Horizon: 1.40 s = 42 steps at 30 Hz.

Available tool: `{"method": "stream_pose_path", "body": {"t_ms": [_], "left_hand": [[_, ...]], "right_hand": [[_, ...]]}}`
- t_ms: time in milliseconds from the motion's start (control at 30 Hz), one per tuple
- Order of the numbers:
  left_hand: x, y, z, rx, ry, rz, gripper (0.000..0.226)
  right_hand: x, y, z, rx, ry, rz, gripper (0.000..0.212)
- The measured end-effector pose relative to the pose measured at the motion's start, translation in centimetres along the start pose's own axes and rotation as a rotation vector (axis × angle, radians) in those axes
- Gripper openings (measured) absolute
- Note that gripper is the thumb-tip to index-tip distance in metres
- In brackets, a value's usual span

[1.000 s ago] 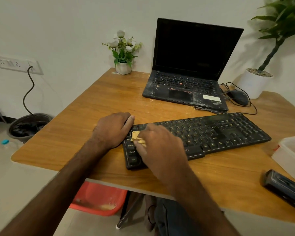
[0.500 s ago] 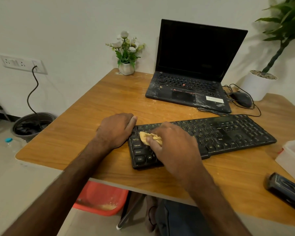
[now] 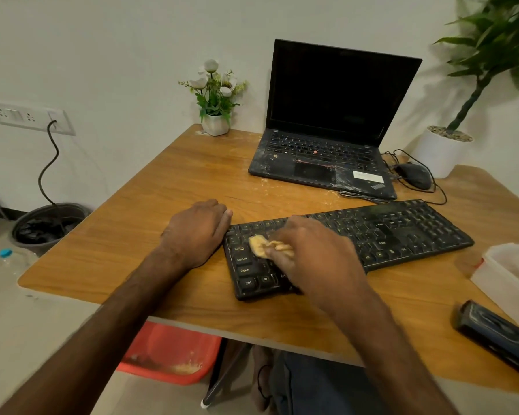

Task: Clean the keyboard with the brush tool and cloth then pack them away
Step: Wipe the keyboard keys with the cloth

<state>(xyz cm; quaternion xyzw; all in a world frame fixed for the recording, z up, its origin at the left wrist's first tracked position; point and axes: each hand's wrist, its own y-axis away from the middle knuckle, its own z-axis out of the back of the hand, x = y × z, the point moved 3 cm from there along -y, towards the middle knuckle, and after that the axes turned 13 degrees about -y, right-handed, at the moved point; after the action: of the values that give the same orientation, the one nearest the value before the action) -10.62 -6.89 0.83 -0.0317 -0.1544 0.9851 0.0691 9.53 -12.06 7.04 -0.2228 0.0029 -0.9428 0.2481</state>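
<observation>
On counter (image 3: 132, 235), right hand (image 3: 315, 253) fingers pinched yellow cloth (image 3: 259, 245) on keyboard (image 3: 402, 232); left hand (image 3: 197, 232) fingers lay relaxed, touching keyboard's left end.

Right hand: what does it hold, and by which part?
The right hand pinches the yellow cloth by its right end, pressing it on the keyboard.

The worktop (image 3: 174, 181) is wood-grain, with a slight sheen. The keyboard (image 3: 372, 235) is matt black plastic — dusty, speckled. The cloth (image 3: 259, 245) looks soft, yellow, crumpled.
</observation>
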Motion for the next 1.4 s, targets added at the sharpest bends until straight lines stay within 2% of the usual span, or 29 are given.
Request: {"method": "stream_pose_path", "body": {"t_ms": [100,300,433,567,633,800,933,1133,1300,1400], "left_hand": [[0.0,0.0,0.1,-0.001,-0.012,0.004,0.037],[-0.1,0.2,0.1,-0.014,-0.016,0.006,0.035],[-0.1,0.2,0.1,-0.006,-0.004,0.010,0.038],[-0.1,0.0,0.0,-0.017,-0.008,0.009,0.037],[0.0,0.0,-0.1,-0.029,-0.006,0.007,0.038],[-0.1,0.1,0.0,-0.048,-0.014,0.001,0.040],[-0.5,0.1,0.3,-0.034,-0.027,0.010,0.036],[-0.6,0.2,0.6,-0.021,-0.050,0.027,0.037],[-0.7,0.3,0.5,-0.027,-0.070,0.037,0.036],[-0.6,0.3,0.5,-0.034,-0.069,0.036,0.037]], "right_hand": [[-1.1,0.3,0.3,-0.065,-0.023,-0.050,0.037],[2.6,0.8,-2.1,-0.006,-0.049,0.137,0.033],[-2.1,0.7,0.3,-0.123,-0.066,-0.031,0.031],[-8.5,1.4,4.5,-0.397,-0.109,-0.266,0.036],[-10.0,1.6,5.6,-0.445,-0.104,-0.327,0.039],[-9.1,0.7,4.7,-0.366,-0.064,-0.268,0.041],[-7.7,0.3,3.5,-0.317,0.046,-0.298,0.038],[-4.2,-0.2,1.1,-0.201,0.072,-0.172,0.035],[-6.7,0.7,3.4,-0.304,0.047,-0.352,0.037],[-5.3,0.5,2.2,-0.274,-0.011,-0.304,0.035]]}}
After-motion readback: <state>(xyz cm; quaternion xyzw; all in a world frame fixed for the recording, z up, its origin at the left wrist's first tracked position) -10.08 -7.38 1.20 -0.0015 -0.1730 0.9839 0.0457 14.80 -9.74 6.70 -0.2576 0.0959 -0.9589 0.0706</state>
